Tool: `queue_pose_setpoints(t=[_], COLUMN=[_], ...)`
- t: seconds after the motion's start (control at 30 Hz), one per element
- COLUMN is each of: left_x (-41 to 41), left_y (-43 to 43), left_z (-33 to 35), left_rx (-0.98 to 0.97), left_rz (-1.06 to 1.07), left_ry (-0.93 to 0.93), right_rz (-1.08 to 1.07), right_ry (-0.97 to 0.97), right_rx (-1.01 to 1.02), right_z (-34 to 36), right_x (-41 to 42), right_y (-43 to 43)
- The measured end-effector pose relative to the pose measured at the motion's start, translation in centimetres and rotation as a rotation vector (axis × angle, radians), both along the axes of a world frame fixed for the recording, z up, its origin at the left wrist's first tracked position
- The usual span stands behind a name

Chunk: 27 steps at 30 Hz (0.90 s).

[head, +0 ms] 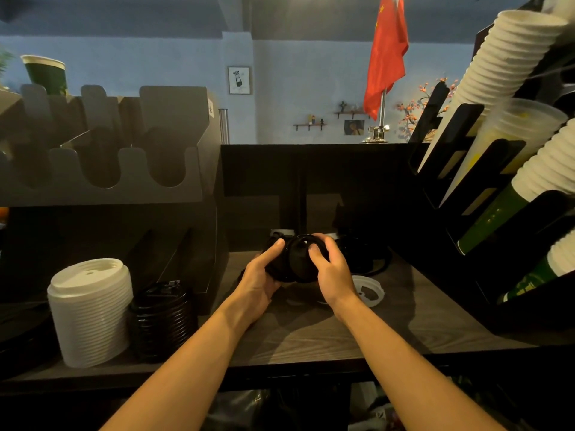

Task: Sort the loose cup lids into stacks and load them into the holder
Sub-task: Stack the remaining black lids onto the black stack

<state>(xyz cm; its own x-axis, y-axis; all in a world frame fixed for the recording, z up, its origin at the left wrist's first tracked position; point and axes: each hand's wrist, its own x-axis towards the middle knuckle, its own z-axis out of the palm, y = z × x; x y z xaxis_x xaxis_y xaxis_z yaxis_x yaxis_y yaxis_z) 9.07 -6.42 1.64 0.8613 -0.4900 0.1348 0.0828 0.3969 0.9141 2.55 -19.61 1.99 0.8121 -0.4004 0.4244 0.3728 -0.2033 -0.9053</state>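
Note:
Both hands hold a short stack of black lids (pixel 295 259) on its side just above the wooden counter (pixel 311 334). My left hand (pixel 259 275) grips the stack's left end, thumb on top. My right hand (pixel 329 265) curls round its right end. A single white lid (pixel 368 289) lies flat on the counter just right of my right hand. More black lids (pixel 362 255) lie loose behind it in shadow. At the left stand a tall stack of white lids (pixel 90 309) and a shorter stack of black lids (pixel 161 318). The grey holder (pixel 102 169) with U-shaped slots sits at the upper left.
A black rack (pixel 473 194) of white, clear and green paper cups leans in from the right. A dark partition wall (pixel 311 169) closes the back of the counter. A green cup (pixel 46 73) stands on top of the holder. A red flag (pixel 387 51) hangs beyond.

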Motion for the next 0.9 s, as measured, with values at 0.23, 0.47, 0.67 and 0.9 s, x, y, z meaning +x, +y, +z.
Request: queue_pose_setpoints(t=[0.23,0.47,0.67,0.9], left_x=[0.28,0.13,-0.24,-0.59], left_y=[-0.19,-0.29,-0.57,-0.38], left_z=[-0.07,0.16,0.29,0.10], left_rx=[-0.025,-0.058,0.043,0.132], left_rz=[0.089,0.106,0.326,0.540], left_ry=[0.030,0.047,-0.063,-0.228], right_rz=[-0.046,-0.022,-0.025,-0.049], right_ry=[0.015,0.034,0.050,0.073], right_rx=[-0.019,0.042,0.058,-0.002], right_z=[-0.01,-0.03,-0.11,-0.57], right_x=[0.12,0.21,0.16,0.61], right_y=[0.03,-0.16,-0.18,-0.12])
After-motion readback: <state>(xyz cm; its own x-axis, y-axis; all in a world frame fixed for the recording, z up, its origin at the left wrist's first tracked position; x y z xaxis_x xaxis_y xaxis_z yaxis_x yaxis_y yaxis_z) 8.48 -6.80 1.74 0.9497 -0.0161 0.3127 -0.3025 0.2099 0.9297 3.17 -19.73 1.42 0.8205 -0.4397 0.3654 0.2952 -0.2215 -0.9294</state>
